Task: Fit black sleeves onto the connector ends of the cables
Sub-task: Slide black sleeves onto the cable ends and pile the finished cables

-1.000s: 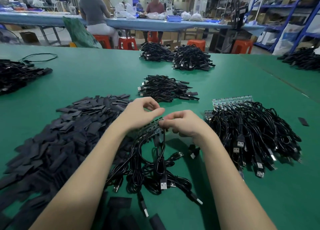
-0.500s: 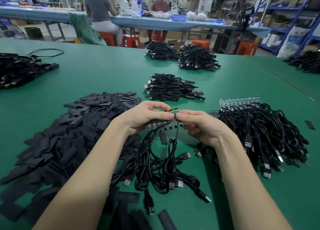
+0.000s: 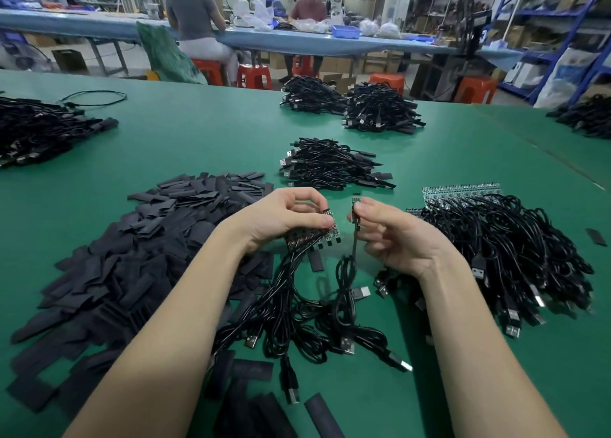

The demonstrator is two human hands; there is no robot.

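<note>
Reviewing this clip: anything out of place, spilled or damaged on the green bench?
Nothing looks damaged. A few black sleeves lie loose near the front edge, away from the main sleeve pile, and one stray sleeve sits alone at far right. The left hand and right hand each hold a grip on cable ends.

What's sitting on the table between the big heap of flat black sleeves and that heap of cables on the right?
In the head view, a loose tangle of USB cables lies between sleeve pile and cable heap, under both hands.
</note>
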